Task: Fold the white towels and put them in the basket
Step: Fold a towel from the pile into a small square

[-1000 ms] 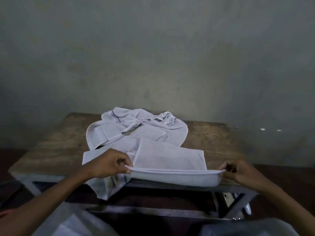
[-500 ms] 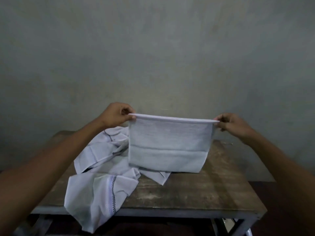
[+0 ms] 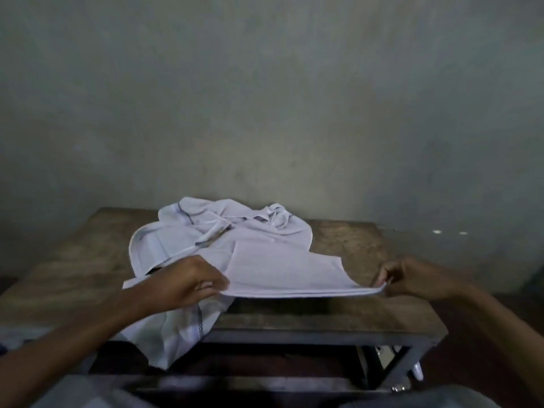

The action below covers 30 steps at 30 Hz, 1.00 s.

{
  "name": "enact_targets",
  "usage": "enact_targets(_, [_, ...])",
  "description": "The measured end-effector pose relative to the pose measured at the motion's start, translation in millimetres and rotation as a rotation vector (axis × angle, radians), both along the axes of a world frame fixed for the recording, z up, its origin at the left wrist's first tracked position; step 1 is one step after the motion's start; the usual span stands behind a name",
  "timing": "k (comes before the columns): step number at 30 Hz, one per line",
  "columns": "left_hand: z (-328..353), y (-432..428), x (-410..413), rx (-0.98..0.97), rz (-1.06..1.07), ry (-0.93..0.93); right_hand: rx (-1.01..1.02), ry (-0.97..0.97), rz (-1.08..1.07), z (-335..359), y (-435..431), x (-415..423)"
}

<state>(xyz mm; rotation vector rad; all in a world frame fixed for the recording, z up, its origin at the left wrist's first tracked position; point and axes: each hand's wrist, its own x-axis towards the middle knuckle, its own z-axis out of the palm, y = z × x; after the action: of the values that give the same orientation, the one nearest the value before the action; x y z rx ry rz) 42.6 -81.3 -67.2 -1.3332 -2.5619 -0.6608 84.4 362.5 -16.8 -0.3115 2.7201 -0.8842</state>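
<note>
A plain grey wall stands behind a worn wooden table (image 3: 368, 251). The folded towel (image 3: 282, 272) lies stretched flat between the two hands over the table's near part. The left hand (image 3: 188, 282) pinches its near left corner with curled fingers, and the right hand (image 3: 412, 278) pinches the near right corner. A heap of loose towels (image 3: 223, 228) lies behind it, with part drooping over the table's front edge.

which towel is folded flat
The folded towel stretched between the left hand and right hand; the other towels lie crumpled behind it.
</note>
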Motion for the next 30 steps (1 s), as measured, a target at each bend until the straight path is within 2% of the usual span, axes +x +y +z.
enact_targets(4, [-58, 0, 21, -0.102, -0.104, 0.130, 0.040, -0.055, -0.025, -53, -11, 22])
enact_targets(8, [-60, -5, 32, -0.099, -0.184, 0.241, 0.001, -0.097, -0.044, -66, -13, 30])
enact_targets(12, [-67, -6, 41, -0.179, -0.200, 0.332, 0.002, -0.118, 0.011, -81, -9, 36])
enact_targets(14, [-75, -8, 46, -0.185, -0.169, 0.228, 0.022, -0.125, 0.030, -88, -9, 40])
enact_targets(16, [-71, -7, 45, -0.103, -0.084, 0.080, -0.035, -0.152, 0.035, -82, -7, 40])
enact_targets(20, [-21, 2, 27, 0.247, 0.098, -0.299, -0.185, -0.154, 0.048, -41, 5, 22])
enact_targets(23, [30, 7, 6, 0.459, 0.122, -0.494, -0.380, -0.148, -0.013, 3, 12, 1])
enact_targets(27, [77, 12, -41, 0.564, 0.152, -0.600, -0.531, -0.144, -0.065, 53, 10, -35])
enact_targets(30, [83, 20, -78, 0.541, 0.225, -0.549, -0.421, -0.043, -0.149, 57, 7, -69])
